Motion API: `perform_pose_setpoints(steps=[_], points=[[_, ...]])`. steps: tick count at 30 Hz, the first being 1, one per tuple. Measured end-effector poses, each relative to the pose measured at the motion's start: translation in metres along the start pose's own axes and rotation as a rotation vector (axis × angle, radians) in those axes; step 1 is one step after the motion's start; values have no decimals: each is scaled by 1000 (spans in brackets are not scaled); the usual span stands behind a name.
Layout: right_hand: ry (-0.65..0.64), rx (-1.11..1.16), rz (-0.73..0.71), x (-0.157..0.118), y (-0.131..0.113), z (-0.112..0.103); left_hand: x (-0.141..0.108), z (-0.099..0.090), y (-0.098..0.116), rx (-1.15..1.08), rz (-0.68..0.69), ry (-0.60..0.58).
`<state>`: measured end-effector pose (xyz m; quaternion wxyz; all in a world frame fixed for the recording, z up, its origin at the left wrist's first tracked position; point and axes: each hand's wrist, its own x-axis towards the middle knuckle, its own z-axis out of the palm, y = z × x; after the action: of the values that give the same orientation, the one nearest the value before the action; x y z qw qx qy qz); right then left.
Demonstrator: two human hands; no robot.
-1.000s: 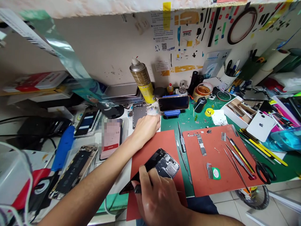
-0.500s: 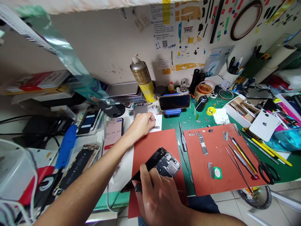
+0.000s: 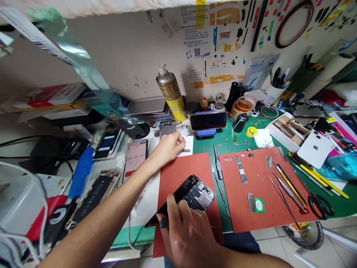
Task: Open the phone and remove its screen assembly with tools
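My right hand [image 3: 188, 229] grips an opened smartphone [image 3: 199, 193] from above, its fingers bent over the black part. Silvery inner parts show at the phone's far end. A dark band or cover sits on one finger; the palm side is hidden. Beyond it, my left hand [image 3: 174, 144] is closed in a pinch above a white paper [image 3: 189, 145], close to a grey phone part [image 3: 167, 129]. Whatever lies between those fingertips is too small or hidden to make out. The phone rests on a red mat [image 3: 184, 169].
On a second red mat [image 3: 237, 214] lie a logic board [image 3: 241, 171], tweezers [image 3: 284, 201] and scissors [image 3: 318, 204]. A screwdriver [image 3: 218, 163] lies between the mats. Behind stand a spray can [image 3: 174, 96] and a phone on a blue stand [image 3: 206, 133]. A timer phone [image 3: 136, 158] is at left.
The whole view has shifted slightly to the right. Both hands keep their places and grip, and the opened phone has not visibly moved on the mat.
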<state>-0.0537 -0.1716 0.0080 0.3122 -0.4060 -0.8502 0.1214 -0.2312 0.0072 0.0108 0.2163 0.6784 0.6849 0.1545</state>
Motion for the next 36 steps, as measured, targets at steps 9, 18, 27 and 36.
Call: perform_pose_setpoints(steps=[9, 18, 27, 36], points=[[31, 10, 9, 2, 1, 2, 7, -2, -7, 32, 60, 11], [-3, 8, 5, 0, 1, 2, 5, -3, -7, -68, 54, -41], [-33, -27, -23, -1, 3, 3, 9, 22, 18, -84, 232, -112], [-23, 9, -27, 3, 3, 4, 18, 43, 28, -75, 362, -99]])
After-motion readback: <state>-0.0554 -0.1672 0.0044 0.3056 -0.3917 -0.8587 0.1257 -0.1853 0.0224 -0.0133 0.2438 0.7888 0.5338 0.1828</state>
